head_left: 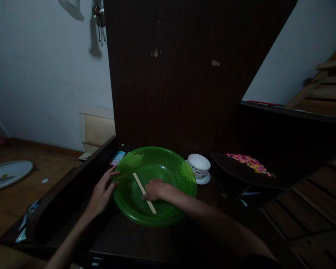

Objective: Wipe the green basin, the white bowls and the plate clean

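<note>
A large green plastic basin [154, 220] rests on the dark wooden desk. Inside it, my right hand [156, 189] is closed round a small bundle of pale wooden chopsticks [139, 183], which lies slanted low over the basin's bottom. My left hand [100, 192] is at the basin's left rim, fingers apart, the fingertips touching or just over the edge. Just right of the basin stand stacked white bowls [199, 163] on a small white plate [204, 180].
Behind the basin rises a dark wooden panel [170, 86]. A raised side board [72, 183] borders the desk on the left. Pink and yellow small pieces [249, 162] lie on a dark surface at right. A round white lid-like object [9, 175] is at far left.
</note>
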Demonstrator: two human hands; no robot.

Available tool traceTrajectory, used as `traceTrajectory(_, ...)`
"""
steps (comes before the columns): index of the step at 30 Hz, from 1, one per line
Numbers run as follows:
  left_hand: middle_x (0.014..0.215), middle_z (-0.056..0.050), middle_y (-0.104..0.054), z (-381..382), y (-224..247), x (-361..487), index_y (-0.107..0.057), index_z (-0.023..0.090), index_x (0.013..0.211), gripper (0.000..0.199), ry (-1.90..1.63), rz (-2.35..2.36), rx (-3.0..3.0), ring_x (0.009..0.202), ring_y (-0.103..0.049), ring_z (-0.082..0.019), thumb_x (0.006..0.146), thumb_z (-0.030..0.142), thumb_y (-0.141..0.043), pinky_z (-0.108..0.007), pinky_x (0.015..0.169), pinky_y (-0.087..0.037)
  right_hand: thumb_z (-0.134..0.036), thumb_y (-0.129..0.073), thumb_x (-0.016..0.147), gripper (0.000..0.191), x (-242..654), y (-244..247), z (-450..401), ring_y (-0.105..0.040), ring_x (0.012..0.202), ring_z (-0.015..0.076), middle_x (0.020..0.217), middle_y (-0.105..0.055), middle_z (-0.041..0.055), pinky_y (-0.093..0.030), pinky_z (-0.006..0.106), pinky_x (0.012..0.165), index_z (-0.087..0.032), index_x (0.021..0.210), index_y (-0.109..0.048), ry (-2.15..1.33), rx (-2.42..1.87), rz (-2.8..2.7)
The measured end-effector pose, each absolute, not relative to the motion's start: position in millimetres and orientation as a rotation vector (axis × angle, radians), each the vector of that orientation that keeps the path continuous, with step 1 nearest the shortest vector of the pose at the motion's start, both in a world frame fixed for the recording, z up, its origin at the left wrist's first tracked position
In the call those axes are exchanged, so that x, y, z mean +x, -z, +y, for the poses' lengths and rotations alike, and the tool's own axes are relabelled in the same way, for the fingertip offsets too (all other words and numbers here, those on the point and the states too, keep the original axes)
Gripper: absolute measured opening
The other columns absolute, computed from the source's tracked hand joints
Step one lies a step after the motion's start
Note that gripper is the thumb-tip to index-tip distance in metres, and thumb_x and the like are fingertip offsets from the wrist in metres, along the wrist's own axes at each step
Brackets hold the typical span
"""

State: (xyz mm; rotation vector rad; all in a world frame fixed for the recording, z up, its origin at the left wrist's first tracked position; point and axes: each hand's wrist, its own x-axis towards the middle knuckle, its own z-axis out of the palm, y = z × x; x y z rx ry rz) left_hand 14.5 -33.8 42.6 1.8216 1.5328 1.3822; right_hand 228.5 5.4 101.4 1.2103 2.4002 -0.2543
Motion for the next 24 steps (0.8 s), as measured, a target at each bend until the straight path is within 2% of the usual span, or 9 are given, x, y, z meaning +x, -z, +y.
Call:
traceTrajectory(4, 0.152, -0.013, -0.049, -36.5, -39.5, 16.3, -0.066, 0.019, 0.110, 0.043, -1.437, 1.513, 1.749, 0.139, -0.046, -0.033, 0.085, 0.050, -0.050, -0.050, 0.113, -0.039, -0.021, -0.072, 0.080, 0.018, 216.1, -86.6, 9.4, -0.073, 0.096, 0.0350, 0.101, -0.077, 0.0171, -0.059, 0.044, 0.084, -0.012, 0.094, -0.077, 0.267, 1.190, 2.375)
traceTrajectory(6, 0.151, -0.011, -0.051, -37.3, -38.3, 16.7, -0.067, 0.020, 0.109, 0.041, -1.464, 1.512, 1.713, 0.139, -0.046, -0.033, 0.084, 0.049, -0.052, -0.050, 0.114, -0.038, -0.014, -0.071, 0.076, 0.017, 218.7, -84.8, 10.7, -0.074, 0.092, 0.0335, 0.098, -0.077, 0.0156, -0.060, 0.040, 0.080, -0.013, 0.092, -0.077, 0.283, 1.210, 2.376)
traceTrajectory(13, 0.149, -0.010, -0.053, -39.4, -43.9, 18.2, -0.069, 0.022, 0.104, 0.035, -1.484, 1.485, 1.680, 0.136, -0.050, -0.034, 0.083, 0.046, -0.055, -0.050, 0.111, -0.043, -0.016, -0.058, 0.083, 0.028, 247.4, -91.3, 16.3, -0.075, 0.089, 0.0268, 0.106, -0.075, 0.0186, -0.057, 0.026, 0.063, -0.009, 0.105, -0.074, 0.415, 1.356, 2.410)
traceTrajectory(18, 0.150, -0.010, -0.052, -39.5, -44.4, 19.0, -0.068, 0.022, 0.103, 0.033, -1.479, 1.484, 1.661, 0.137, -0.048, -0.034, 0.083, 0.045, -0.056, -0.051, 0.110, -0.044, -0.020, -0.054, 0.088, 0.026, 248.5, -83.4, 15.0, -0.073, 0.064, 0.0205, 0.086, -0.077, 0.0155, -0.053, 0.022, 0.050, -0.007, 0.097, -0.075, 0.569, 1.367, 2.368)
traceTrajectory(20, 0.151, -0.010, -0.051, -39.2, -42.5, 18.8, -0.068, 0.022, 0.104, 0.034, -1.483, 1.481, 1.661, 0.138, -0.047, -0.034, 0.083, 0.045, -0.056, -0.051, 0.111, -0.042, -0.025, -0.058, 0.089, 0.026, 244.5, -79.5, 13.8, -0.074, 0.065, 0.0211, 0.088, -0.077, 0.0162, -0.053, 0.023, 0.050, -0.007, 0.097, -0.074, 0.585, 1.369, 2.366)
traceTrajectory(22, 0.151, -0.011, -0.050, -39.1, -40.8, 18.6, -0.068, 0.021, 0.105, 0.035, -1.487, 1.481, 1.660, 0.138, -0.047, -0.034, 0.084, 0.046, -0.056, -0.052, 0.112, -0.041, -0.028, -0.064, 0.086, 0.027, 240.9, -77.3, 12.7, -0.075, 0.074, 0.0236, 0.098, -0.077, 0.0187, -0.055, 0.023, 0.053, -0.007, 0.101, -0.074, 0.569, 1.379, 2.375)
traceTrajectory(24, 0.151, -0.011, -0.050, -39.3, -40.3, 18.6, -0.068, 0.020, 0.105, 0.036, -1.482, 1.485, 1.661, 0.139, -0.046, -0.034, 0.084, 0.047, -0.056, -0.051, 0.112, -0.041, -0.023, -0.067, 0.083, 0.028, 238.5, -77.3, 12.0, -0.075, 0.075, 0.0242, 0.102, -0.076, 0.0195, -0.055, 0.024, 0.053, -0.007, 0.105, -0.073, 0.553, 1.393, 2.364)
